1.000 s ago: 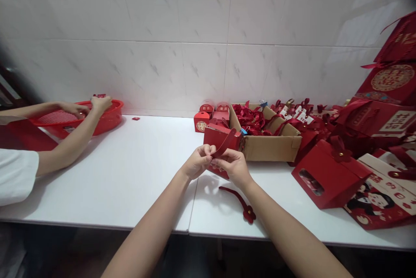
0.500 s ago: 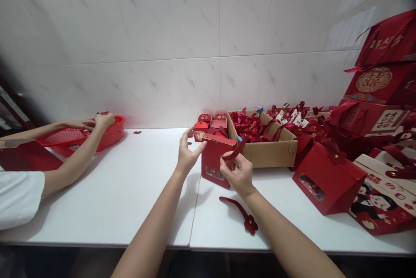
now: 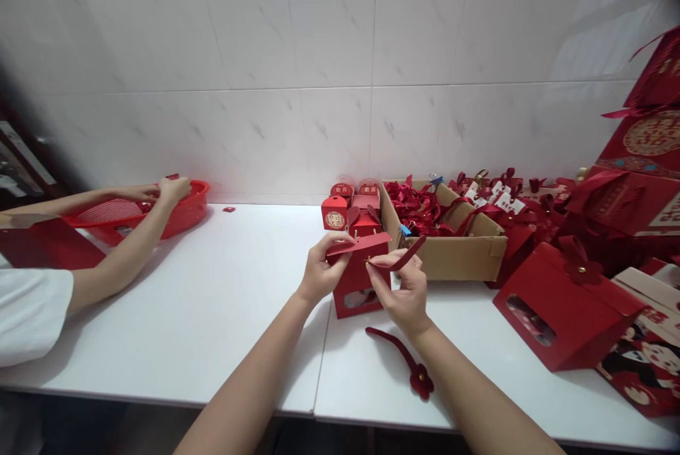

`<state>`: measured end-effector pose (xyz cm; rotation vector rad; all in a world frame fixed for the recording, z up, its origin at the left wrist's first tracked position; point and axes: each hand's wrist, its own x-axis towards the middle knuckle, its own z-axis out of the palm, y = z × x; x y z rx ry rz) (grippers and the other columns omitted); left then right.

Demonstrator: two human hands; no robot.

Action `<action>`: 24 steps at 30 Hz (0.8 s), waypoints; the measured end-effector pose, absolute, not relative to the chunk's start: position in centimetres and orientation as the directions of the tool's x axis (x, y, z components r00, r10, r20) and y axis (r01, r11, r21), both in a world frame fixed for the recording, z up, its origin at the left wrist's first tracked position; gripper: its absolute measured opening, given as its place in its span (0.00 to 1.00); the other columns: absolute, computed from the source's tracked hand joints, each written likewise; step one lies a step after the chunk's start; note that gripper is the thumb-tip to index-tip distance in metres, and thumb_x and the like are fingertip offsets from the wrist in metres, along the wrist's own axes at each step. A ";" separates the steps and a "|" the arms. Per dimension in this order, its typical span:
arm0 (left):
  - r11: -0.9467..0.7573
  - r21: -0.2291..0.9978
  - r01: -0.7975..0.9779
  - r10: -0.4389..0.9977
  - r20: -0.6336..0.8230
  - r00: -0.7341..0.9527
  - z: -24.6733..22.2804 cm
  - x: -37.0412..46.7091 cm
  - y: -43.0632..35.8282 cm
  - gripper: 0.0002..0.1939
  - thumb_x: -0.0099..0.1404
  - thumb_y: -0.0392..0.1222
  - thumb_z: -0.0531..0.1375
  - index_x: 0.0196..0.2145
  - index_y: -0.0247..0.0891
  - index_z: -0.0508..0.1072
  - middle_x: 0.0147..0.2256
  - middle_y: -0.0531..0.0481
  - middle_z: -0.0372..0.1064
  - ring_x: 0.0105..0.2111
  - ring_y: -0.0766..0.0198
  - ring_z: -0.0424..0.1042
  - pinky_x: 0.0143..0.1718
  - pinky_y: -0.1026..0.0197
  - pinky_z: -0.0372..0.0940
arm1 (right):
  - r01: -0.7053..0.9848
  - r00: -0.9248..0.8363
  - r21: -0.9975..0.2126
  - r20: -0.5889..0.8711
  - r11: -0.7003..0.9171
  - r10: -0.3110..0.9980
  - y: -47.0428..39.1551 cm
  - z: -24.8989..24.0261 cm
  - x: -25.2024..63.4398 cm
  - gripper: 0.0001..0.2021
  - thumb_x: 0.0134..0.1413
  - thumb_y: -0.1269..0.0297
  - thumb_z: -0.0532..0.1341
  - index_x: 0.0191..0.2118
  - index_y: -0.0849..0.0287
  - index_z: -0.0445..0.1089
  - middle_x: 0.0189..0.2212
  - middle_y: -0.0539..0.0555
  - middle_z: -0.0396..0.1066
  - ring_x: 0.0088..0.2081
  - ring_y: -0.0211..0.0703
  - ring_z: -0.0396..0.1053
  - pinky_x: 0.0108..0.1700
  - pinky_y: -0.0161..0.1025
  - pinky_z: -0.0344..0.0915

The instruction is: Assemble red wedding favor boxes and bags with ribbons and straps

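Observation:
A red gift box (image 3: 353, 283) with an oval window stands upright on the white table. My left hand (image 3: 322, 267) pinches its raised top flap (image 3: 366, 242), thumb in front and fingers behind. In my right hand (image 3: 401, 288) a dark red strap (image 3: 406, 255) is pinched between thumb and fingertips. One end of it points at the box's upper front, just under the flap; whether it touches is unclear. A second strap with a felt flower (image 3: 421, 380) lies on the table in front of the box, beside my right forearm.
Behind the box stand small red candy boxes (image 3: 334, 214). A cardboard tray (image 3: 460, 260) of red ribbons is to their right. Finished-looking red boxes (image 3: 563, 306) crowd the right side. At left, another person's hands (image 3: 173, 189) work over a red plastic basket (image 3: 199, 203).
My left hand has closed on the box's top flap, which now tilts up. My right hand has brought the strap's end to the box front. The view has shifted slightly.

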<state>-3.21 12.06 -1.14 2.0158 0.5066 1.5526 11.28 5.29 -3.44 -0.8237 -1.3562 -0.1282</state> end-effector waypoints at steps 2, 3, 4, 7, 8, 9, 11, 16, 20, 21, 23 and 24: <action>-0.826 0.563 -0.024 0.534 0.797 0.281 -1.3 -3.2 11.9 0.07 0.58 0.32 0.58 0.36 0.38 0.72 0.35 0.47 0.71 0.38 0.60 0.71 0.42 0.57 0.66 | 0.576 0.211 -0.401 0.915 0.712 0.344 4.9 -3.2 11.2 0.03 0.51 0.70 0.63 0.32 0.55 0.71 0.28 0.49 0.73 0.31 0.42 0.68 0.41 0.43 0.56; -0.837 0.547 -0.017 0.520 0.804 0.287 -1.3 -3.2 11.8 0.06 0.57 0.31 0.58 0.33 0.37 0.73 0.34 0.46 0.71 0.38 0.60 0.72 0.41 0.57 0.67 | 0.596 0.200 -0.385 0.921 0.705 0.334 4.7 -3.0 11.2 0.03 0.51 0.70 0.63 0.32 0.55 0.71 0.27 0.48 0.72 0.30 0.41 0.67 0.39 0.42 0.55; -0.842 0.539 -0.012 0.514 0.809 0.285 -1.5 -3.1 11.8 0.07 0.56 0.30 0.58 0.32 0.37 0.73 0.34 0.46 0.72 0.38 0.60 0.72 0.41 0.57 0.67 | 0.611 0.196 -0.378 0.924 0.696 0.330 4.6 -2.8 11.3 0.03 0.52 0.70 0.63 0.32 0.55 0.72 0.26 0.48 0.72 0.29 0.40 0.66 0.38 0.42 0.54; -0.855 0.519 0.008 0.505 0.828 0.243 -1.9 -2.7 11.7 0.08 0.54 0.27 0.58 0.31 0.36 0.73 0.33 0.46 0.72 0.36 0.61 0.73 0.39 0.58 0.68 | 0.615 0.202 -0.385 0.921 0.688 0.334 4.4 -2.6 11.4 0.03 0.54 0.69 0.61 0.33 0.55 0.71 0.27 0.48 0.71 0.30 0.41 0.65 0.38 0.42 0.55; -0.862 0.508 0.012 0.496 0.836 0.235 -2.0 -2.5 11.7 0.08 0.54 0.27 0.58 0.30 0.36 0.73 0.33 0.46 0.72 0.35 0.61 0.73 0.38 0.59 0.68 | 0.610 0.203 -0.388 0.919 0.691 0.337 4.4 -2.7 11.4 0.02 0.54 0.69 0.61 0.33 0.55 0.71 0.28 0.49 0.71 0.31 0.42 0.65 0.39 0.43 0.55; -0.869 0.494 0.013 0.483 0.844 0.232 -2.1 -2.5 11.7 0.09 0.53 0.26 0.58 0.30 0.36 0.73 0.33 0.47 0.72 0.34 0.62 0.73 0.38 0.59 0.68 | 0.610 0.203 -0.391 0.918 0.690 0.340 4.5 -2.8 11.4 0.02 0.54 0.69 0.61 0.34 0.55 0.70 0.30 0.50 0.71 0.34 0.43 0.65 0.41 0.44 0.56; -0.888 0.460 0.014 0.450 0.862 0.234 -2.2 -2.5 11.6 0.09 0.52 0.26 0.57 0.30 0.36 0.72 0.32 0.47 0.71 0.34 0.62 0.73 0.37 0.59 0.68 | 0.615 0.220 -0.411 0.909 0.673 0.354 4.6 -3.0 11.3 0.02 0.54 0.68 0.61 0.34 0.55 0.71 0.33 0.52 0.68 0.39 0.46 0.64 0.45 0.46 0.57; -0.899 0.436 0.036 0.430 0.865 0.258 -2.1 -2.6 11.2 0.06 0.54 0.30 0.59 0.31 0.36 0.69 0.33 0.46 0.70 0.34 0.61 0.71 0.35 0.59 0.67 | 0.427 0.328 -0.588 0.808 0.686 0.489 5.0 -3.5 11.1 0.03 0.54 0.65 0.61 0.33 0.57 0.70 0.48 0.57 0.57 0.56 0.51 0.56 0.56 0.50 0.54; -0.880 0.468 0.084 0.474 0.853 0.220 -2.3 -2.2 10.9 0.05 0.58 0.35 0.61 0.28 0.37 0.65 0.30 0.49 0.68 0.31 0.64 0.70 0.34 0.62 0.66 | 0.235 0.291 -0.665 0.744 0.709 0.602 5.4 -3.6 11.3 0.03 0.54 0.65 0.61 0.35 0.57 0.68 0.53 0.58 0.57 0.59 0.49 0.54 0.59 0.49 0.51; -0.876 0.475 0.089 0.482 0.853 0.200 -2.4 -2.0 10.8 0.06 0.58 0.35 0.61 0.29 0.38 0.65 0.30 0.50 0.68 0.31 0.65 0.69 0.34 0.62 0.66 | 0.223 0.283 -0.667 0.742 0.711 0.608 5.5 -3.7 11.4 0.02 0.55 0.65 0.61 0.35 0.57 0.68 0.53 0.57 0.57 0.59 0.48 0.54 0.59 0.49 0.51; -0.862 0.501 0.075 0.507 0.848 0.154 -2.6 -1.7 10.8 0.09 0.58 0.35 0.61 0.33 0.39 0.63 0.31 0.51 0.67 0.32 0.65 0.70 0.36 0.62 0.66 | 0.252 0.269 -0.662 0.748 0.706 0.606 5.5 -3.7 11.4 0.02 0.54 0.65 0.61 0.34 0.57 0.68 0.54 0.57 0.57 0.58 0.48 0.55 0.60 0.49 0.50; -0.852 0.519 0.059 0.522 0.842 0.137 -2.7 -1.6 10.8 0.10 0.58 0.35 0.61 0.36 0.40 0.62 0.32 0.51 0.67 0.33 0.65 0.71 0.37 0.61 0.67 | 0.281 0.267 -0.658 0.753 0.698 0.602 5.5 -3.7 11.4 0.02 0.54 0.65 0.61 0.34 0.57 0.69 0.54 0.57 0.57 0.58 0.48 0.54 0.60 0.50 0.50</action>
